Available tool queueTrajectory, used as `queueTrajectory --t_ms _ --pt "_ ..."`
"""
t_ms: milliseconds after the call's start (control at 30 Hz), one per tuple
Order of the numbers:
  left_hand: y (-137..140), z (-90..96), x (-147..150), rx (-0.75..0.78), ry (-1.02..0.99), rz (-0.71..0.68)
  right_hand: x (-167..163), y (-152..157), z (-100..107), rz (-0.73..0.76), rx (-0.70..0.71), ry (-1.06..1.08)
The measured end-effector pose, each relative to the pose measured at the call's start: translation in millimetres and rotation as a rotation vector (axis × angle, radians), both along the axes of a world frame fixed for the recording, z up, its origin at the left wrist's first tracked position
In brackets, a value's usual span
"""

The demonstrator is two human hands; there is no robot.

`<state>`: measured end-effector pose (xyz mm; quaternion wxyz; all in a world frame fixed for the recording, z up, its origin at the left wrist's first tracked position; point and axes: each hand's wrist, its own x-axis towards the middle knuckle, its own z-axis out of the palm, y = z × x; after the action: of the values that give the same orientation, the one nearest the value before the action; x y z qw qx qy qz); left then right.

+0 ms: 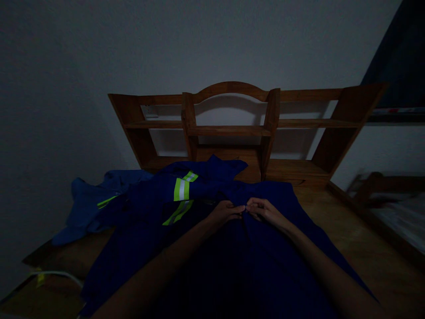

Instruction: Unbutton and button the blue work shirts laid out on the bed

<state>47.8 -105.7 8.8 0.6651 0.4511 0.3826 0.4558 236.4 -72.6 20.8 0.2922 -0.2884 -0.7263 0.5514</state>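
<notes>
A dark blue work garment (265, 248) is spread over the wooden surface in front of me. My left hand (226, 211) reaches in and pinches its fabric near the middle. Close beside it, my right hand (262, 210) pinches the same garment, and the fingertips of both hands almost meet. A tiny light spot shows between them, too small to name. More dark blue cloth with yellow-green and silver reflective strips (181, 189) lies bunched up to the left of my hands.
Behind the garment stands a wooden shelf unit (229, 130) against the wall. A lighter blue cloth (88, 206) lies at the left. Near the lower left are a pale cord (59, 273) and a yellow tag (40, 278). Another wooden frame (375, 184) stands at the right.
</notes>
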Motion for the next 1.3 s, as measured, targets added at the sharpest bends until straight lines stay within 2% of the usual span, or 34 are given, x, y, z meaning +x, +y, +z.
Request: queueTrajectory --t_ms 167,300,533,633,800,900,1067,1300 --pt "1.7 -2.6 1.8 0.027 0.012 0.015 1.6 1.3 0.3 -0.016 0.039 -0.010" --pt "5.8 -9.5 2.9 0.028 0.072 0.095 0.5 -0.5 -0.5 -0.047 0.072 -0.007" --pt "3.9 -8.0 5.6 0.140 0.131 0.109 -1.0 1.3 -9.5 -0.053 0.070 0.012" --pt "2.7 -6.8 6.3 0.249 0.230 0.168 -1.0 4.1 -14.4 -0.068 0.086 0.015" --pt "-0.5 -6.9 4.7 0.534 0.621 0.370 -1.6 5.7 -19.5 -0.102 0.081 0.005" --pt "-2.5 -6.6 4.0 0.612 0.673 0.393 -2.4 4.9 -19.5 -0.123 0.080 -0.010" --pt "-4.5 -4.5 4.3 0.606 0.631 0.380 -3.5 1.6 -13.3 -0.094 0.109 -0.009" --pt "-4.4 -3.3 3.5 0.545 0.728 0.369 -3.0 -2.9 -8.8 -0.078 0.164 -0.033"
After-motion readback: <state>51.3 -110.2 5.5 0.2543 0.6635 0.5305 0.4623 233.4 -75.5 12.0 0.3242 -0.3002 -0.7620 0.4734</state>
